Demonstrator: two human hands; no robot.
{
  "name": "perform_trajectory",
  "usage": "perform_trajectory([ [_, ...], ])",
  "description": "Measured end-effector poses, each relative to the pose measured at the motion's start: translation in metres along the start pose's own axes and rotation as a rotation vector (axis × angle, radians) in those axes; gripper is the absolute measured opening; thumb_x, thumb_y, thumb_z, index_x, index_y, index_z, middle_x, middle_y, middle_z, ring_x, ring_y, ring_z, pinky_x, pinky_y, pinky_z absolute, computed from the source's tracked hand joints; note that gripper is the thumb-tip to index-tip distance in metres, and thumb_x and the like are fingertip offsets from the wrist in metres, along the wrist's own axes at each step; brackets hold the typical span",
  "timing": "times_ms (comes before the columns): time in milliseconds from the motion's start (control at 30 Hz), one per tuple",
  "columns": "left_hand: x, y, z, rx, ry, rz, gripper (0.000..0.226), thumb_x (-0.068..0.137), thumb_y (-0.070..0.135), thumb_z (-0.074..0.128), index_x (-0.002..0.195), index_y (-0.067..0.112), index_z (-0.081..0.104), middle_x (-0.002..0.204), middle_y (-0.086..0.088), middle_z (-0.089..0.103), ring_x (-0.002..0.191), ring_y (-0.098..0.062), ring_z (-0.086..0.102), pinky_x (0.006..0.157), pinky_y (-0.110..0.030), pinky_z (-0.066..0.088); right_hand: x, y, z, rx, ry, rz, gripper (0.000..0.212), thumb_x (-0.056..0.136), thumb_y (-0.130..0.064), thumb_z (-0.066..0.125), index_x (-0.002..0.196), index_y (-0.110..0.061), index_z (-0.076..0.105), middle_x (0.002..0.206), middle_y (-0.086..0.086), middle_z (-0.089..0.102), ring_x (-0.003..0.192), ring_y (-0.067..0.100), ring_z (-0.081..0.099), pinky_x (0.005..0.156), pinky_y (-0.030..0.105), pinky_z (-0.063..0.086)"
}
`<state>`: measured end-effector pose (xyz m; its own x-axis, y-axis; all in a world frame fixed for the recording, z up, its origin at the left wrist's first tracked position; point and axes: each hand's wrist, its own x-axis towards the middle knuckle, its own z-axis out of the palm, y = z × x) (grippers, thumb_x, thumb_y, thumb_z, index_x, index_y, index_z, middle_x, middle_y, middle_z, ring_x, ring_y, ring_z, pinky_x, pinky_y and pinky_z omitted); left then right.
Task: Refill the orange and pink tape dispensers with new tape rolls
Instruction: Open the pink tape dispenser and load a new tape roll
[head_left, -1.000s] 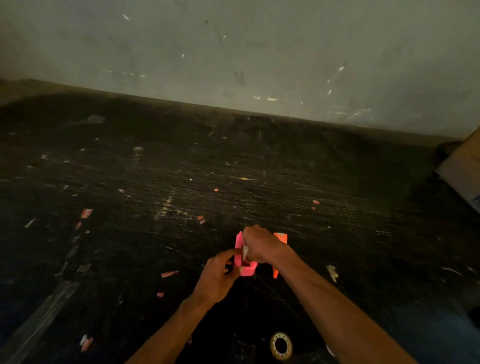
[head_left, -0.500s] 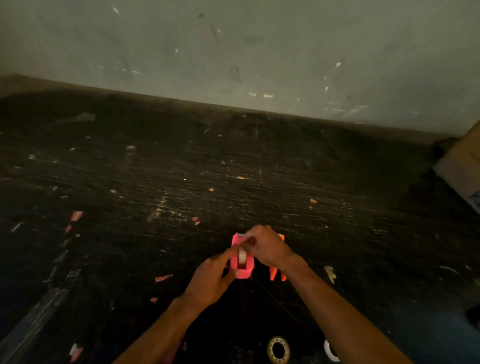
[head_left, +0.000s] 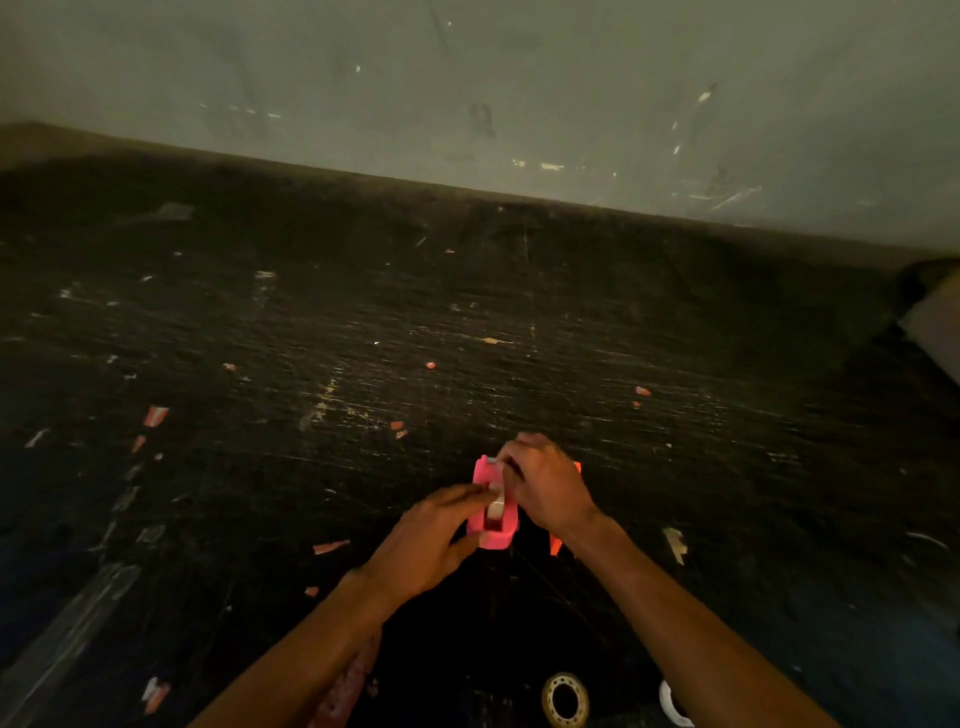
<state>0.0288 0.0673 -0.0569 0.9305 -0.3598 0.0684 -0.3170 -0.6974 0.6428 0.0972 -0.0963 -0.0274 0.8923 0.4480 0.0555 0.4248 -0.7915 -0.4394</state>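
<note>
I hold the pink tape dispenser (head_left: 493, 506) on the dark, scratched work surface (head_left: 467, 338), directly in front of me. My left hand (head_left: 423, 545) braces the dispenser's near left side, with its fingers laid across the top toward the roll. My right hand (head_left: 545, 486) is closed in a pinch over the far end of the dispenser; I judge it is drawing the tape end toward the cutter, but the tape itself is too thin and blurred to confirm.

A pale tape roll (head_left: 496, 506) sits in the dispenser's well. The orange tape dispenser (head_left: 556, 543) lies just behind my right wrist and is mostly hidden. A spare tape roll (head_left: 565, 699) lies flat near the lower edge of the view. Part of a white ring (head_left: 672, 704) shows beside it.

Risks from this position:

1. The roll may not be fully seated on its hub. A forward pull on the tape would then lift it out of the well.
2. The tape end may fold back and stick to itself or to my fingertips if the pinch slackens.
3. The dispenser looks light. If my left hand eases off, the pull could tip or drag it.
4. My right wrist is close to the orange dispenser and could knock it aside.
5. The lighting is dim, so the cutter edge is hard to locate.
</note>
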Motion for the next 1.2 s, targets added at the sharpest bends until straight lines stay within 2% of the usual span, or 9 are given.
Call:
perform_trajectory([
  [167,0.002,-0.003,0.000,0.013,-0.049,-0.007,0.055,0.085,0.024,0.060,0.137,0.023,0.042,0.145,0.001,0.044,0.132,-0.012,0.043,0.112,-0.027,0.033,0.014,0.007,0.003,0.046,0.019,0.044,0.010,0.089,-0.010,0.053,0.090,-0.011,0.063,0.098,0.011,0.066,0.093,0.025,0.061,0.080,0.040,0.049],
  [267,0.002,-0.005,0.001,0.024,-0.064,-0.023,0.056,0.085,0.025,0.060,0.138,0.024,0.041,0.146,0.001,0.043,0.132,-0.011,0.042,0.112,-0.026,0.032,0.026,0.010,0.003,0.120,-0.058,0.145,0.010,0.087,-0.009,0.057,0.086,-0.012,0.065,0.093,0.009,0.071,0.089,0.023,0.066,0.074,0.035,0.052],
  [400,0.003,-0.007,0.001,0.037,-0.070,-0.010,0.053,0.087,0.029,0.058,0.137,0.021,0.043,0.144,-0.002,0.045,0.131,-0.014,0.044,0.112,-0.028,0.034,0.045,0.011,-0.001,0.189,-0.137,0.242,0.018,0.084,0.000,0.055,0.083,-0.005,0.072,0.095,0.013,0.074,0.092,0.023,0.068,0.080,0.031,0.053],
  [500,0.003,-0.007,0.001,0.046,-0.074,-0.008,0.053,0.087,0.027,0.058,0.138,0.021,0.042,0.145,-0.001,0.043,0.131,-0.013,0.043,0.112,-0.024,0.031,0.059,0.011,-0.008,0.182,-0.281,0.300,0.019,0.085,0.000,0.056,0.090,-0.001,0.074,0.101,0.014,0.074,0.097,0.023,0.068,0.076,0.026,0.049],
  [567,0.003,-0.007,0.001,0.050,-0.074,-0.011,0.054,0.087,0.028,0.057,0.138,0.021,0.041,0.145,-0.001,0.043,0.131,-0.014,0.043,0.109,-0.018,0.027,0.070,0.013,-0.010,0.142,-0.391,0.358,0.018,0.083,-0.006,0.061,0.094,-0.001,0.074,0.099,0.017,0.074,0.094,0.026,0.069,0.076,0.033,0.054],
  [700,0.004,-0.006,0.001,0.063,-0.084,-0.017,0.053,0.088,0.028,0.057,0.138,0.023,0.040,0.146,-0.001,0.042,0.131,-0.014,0.043,0.111,-0.023,0.031,0.086,0.010,-0.009,0.175,-0.597,0.510,0.024,0.082,-0.008,0.063,0.104,0.001,0.068,0.085,0.012,0.070,0.082,0.021,0.067,0.081,0.034,0.057],
  [800,0.004,-0.006,0.001,0.070,-0.090,-0.034,0.054,0.088,0.028,0.056,0.139,0.024,0.038,0.147,0.000,0.040,0.132,-0.013,0.041,0.112,-0.026,0.032,0.092,0.010,-0.010,0.223,-0.656,0.571,0.026,0.084,-0.006,0.064,0.108,0.002,0.064,0.108,0.018,0.069,0.103,0.025,0.066,0.094,0.038,0.054],
  [967,0.002,-0.004,0.001,0.040,-0.099,-0.045,0.057,0.088,0.026,0.057,0.141,0.026,0.035,0.147,0.001,0.039,0.132,-0.012,0.040,0.112,-0.022,0.030,0.092,0.011,-0.003,0.212,-0.558,0.581,0.023,0.081,-0.003,0.066,0.103,0.002,0.064,0.104,0.020,0.071,0.095,0.026,0.070,0.086,0.039,0.059],
  [1200,0.003,-0.001,-0.004,0.035,-0.118,-0.043,0.057,0.087,0.026,0.058,0.140,0.025,0.036,0.144,0.000,0.040,0.129,-0.012,0.043,0.110,-0.030,0.036,0.068,0.011,-0.017,0.190,-0.216,0.416,0.020,0.084,-0.003,0.055,0.091,-0.004,0.074,0.100,0.015,0.074,0.094,0.024,0.069,0.083,0.033,0.057],
])
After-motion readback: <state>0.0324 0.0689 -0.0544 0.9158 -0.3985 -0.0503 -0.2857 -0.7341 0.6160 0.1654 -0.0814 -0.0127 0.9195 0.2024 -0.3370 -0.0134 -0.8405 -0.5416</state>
